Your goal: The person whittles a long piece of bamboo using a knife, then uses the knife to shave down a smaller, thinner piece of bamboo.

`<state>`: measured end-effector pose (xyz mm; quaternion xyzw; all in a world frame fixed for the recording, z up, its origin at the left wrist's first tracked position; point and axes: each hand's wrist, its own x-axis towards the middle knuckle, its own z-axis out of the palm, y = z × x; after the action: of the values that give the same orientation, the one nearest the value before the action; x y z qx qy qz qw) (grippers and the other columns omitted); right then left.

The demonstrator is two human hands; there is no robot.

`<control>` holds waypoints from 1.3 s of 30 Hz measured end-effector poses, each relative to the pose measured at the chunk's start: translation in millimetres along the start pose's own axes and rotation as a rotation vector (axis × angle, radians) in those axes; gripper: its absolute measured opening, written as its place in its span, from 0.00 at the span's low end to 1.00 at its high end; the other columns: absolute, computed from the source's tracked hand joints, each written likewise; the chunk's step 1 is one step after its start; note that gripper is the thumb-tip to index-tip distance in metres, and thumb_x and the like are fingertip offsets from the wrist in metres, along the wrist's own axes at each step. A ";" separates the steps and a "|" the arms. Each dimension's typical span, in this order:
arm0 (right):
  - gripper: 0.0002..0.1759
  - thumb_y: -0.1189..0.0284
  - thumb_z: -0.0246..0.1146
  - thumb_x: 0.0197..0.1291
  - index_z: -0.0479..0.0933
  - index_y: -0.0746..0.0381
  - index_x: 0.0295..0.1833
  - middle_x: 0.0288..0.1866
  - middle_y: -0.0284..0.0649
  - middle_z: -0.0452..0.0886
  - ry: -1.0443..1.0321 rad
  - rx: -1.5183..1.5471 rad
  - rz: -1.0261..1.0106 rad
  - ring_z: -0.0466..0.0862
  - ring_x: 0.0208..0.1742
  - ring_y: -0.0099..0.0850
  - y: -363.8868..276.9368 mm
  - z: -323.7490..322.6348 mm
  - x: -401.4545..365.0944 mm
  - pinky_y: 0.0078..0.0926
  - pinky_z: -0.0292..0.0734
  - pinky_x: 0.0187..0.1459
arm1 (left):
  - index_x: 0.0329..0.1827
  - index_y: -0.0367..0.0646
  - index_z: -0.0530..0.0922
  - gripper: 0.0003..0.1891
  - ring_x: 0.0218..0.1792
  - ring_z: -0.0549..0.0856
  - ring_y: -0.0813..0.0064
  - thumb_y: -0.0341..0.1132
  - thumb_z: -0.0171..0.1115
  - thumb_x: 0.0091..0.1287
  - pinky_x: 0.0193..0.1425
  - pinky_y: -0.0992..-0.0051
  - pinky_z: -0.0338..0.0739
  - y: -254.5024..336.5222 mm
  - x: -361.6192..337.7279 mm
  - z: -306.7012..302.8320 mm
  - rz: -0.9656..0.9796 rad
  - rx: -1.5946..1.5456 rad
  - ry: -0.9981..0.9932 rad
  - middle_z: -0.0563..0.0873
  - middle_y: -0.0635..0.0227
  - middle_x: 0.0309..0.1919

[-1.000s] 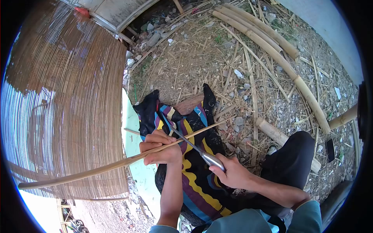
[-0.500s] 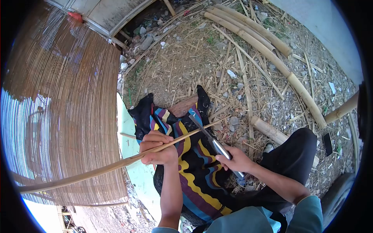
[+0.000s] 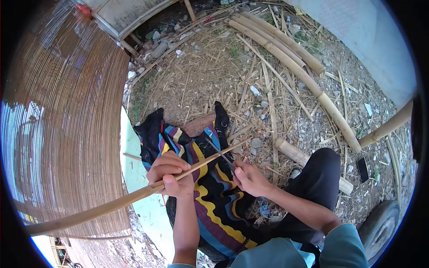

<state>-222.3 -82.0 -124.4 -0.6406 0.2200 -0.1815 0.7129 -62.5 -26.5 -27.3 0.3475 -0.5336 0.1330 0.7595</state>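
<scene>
Since the last frame your right hand (image 3: 254,179) closes round the knife (image 3: 228,162), so its metal handle, in plain sight before, is hidden in your fist. Your left hand (image 3: 179,185) keeps its spot on the bamboo strip (image 3: 125,201); the whole view slides left.

Left fingers: thumb and fingertips pinch the strip. Right fingers: curled tight on the handle. The strip slants across your lap, thin end beyond the left hand, where the blade crosses it. Can't tell whether the edge is biting or just touching.

Main risk: the blade skids along the strip into your bare left fingers, likeliest if it snags on uneven grain or your pinch loosens. Second: the thin end bends or snaps under sideways push, since nothing visible props it. A downward slip could nick the striped cloth (image 3: 219,219) beneath, or your leg under it.

Further out, the thick end overlaps the bamboo blind (image 3: 76,125); contact unclear, but a swing that way could scrape it. Bamboo poles (image 3: 337,118) lie well apart on the ground.

Writing: none you can read. The smartphone (image 3: 363,170) shows a dark face, no legible logo; no lettering legible on the tire (image 3: 381,230) either.
</scene>
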 end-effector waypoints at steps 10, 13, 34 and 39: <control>0.20 0.61 0.49 0.66 0.72 0.68 0.31 0.13 0.49 0.69 0.145 -0.155 -0.046 0.75 0.17 0.46 -13.5 39.0 3.4 0.38 0.68 0.23 | 0.17 0.47 0.57 0.15 0.09 0.63 0.80 0.33 0.44 0.62 0.14 0.81 0.58 15.6 -17.4 -9.6 -0.191 0.109 0.166 0.64 0.69 0.09; 0.25 0.57 0.47 0.66 0.76 0.69 0.37 0.15 0.52 0.73 0.265 -0.378 0.139 0.79 0.23 0.50 38.7 19.8 21.1 0.41 0.72 0.28 | 0.17 0.48 0.56 0.15 0.09 0.63 0.80 0.33 0.45 0.61 0.14 0.81 0.58 19.0 -20.5 -22.2 -0.209 0.120 0.202 0.64 0.69 0.09; 0.24 0.52 0.54 0.61 0.76 0.66 0.37 0.18 0.56 0.75 0.100 -0.235 -0.140 0.78 0.25 0.56 -16.1 49.9 1.0 0.47 0.75 0.28 | 0.13 0.48 0.55 0.17 0.09 0.59 0.81 0.33 0.46 0.60 0.15 0.82 0.55 16.8 -18.6 -12.3 -0.195 0.094 0.306 0.60 0.72 0.07; 0.24 0.53 0.52 0.62 0.75 0.67 0.39 0.20 0.57 0.76 0.215 -0.299 0.147 0.79 0.28 0.56 29.2 26.4 14.0 0.48 0.75 0.33 | 0.13 0.49 0.55 0.17 0.09 0.59 0.82 0.32 0.46 0.60 0.16 0.83 0.54 9.1 -10.6 -23.0 -0.212 0.139 0.328 0.60 0.72 0.07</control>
<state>-196.8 -64.3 -152.3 -0.6983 0.3657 -0.1618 0.5937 -55.4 -2.8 -37.7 0.4269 -0.3529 0.1436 0.8201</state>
